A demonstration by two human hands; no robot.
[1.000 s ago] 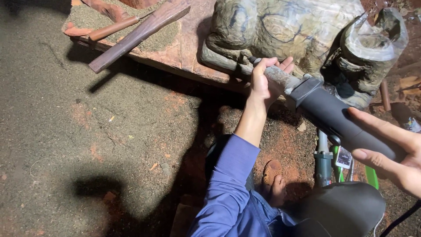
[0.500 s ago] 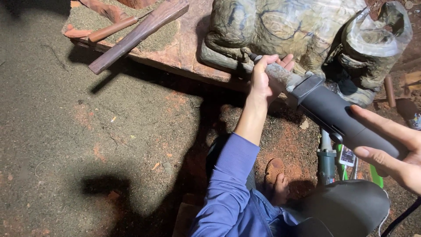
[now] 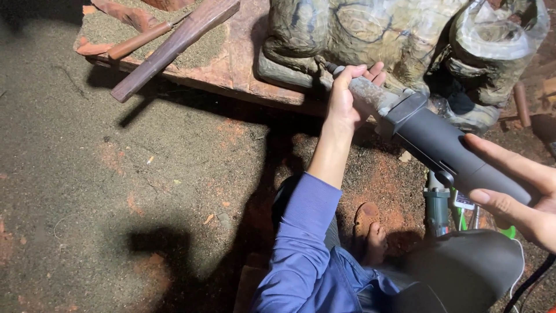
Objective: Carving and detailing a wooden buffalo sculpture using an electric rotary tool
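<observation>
Beside the carved wood (image 3: pixel 370 29), both hands' fingers (image 3: pixel 347 78) wrap the grinder (image 3: pixel 440 148).

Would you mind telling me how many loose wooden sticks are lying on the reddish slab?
2: a long dark stick lying diagonally over the slab's front edge, and a shorter reddish stick behind it, touching it. Others may be out of frame.

Left grip (image 3: pixel 347 98) clenched, arm outstretched; right grip (image 3: pixel 521 191) curled, fingers extended
</observation>
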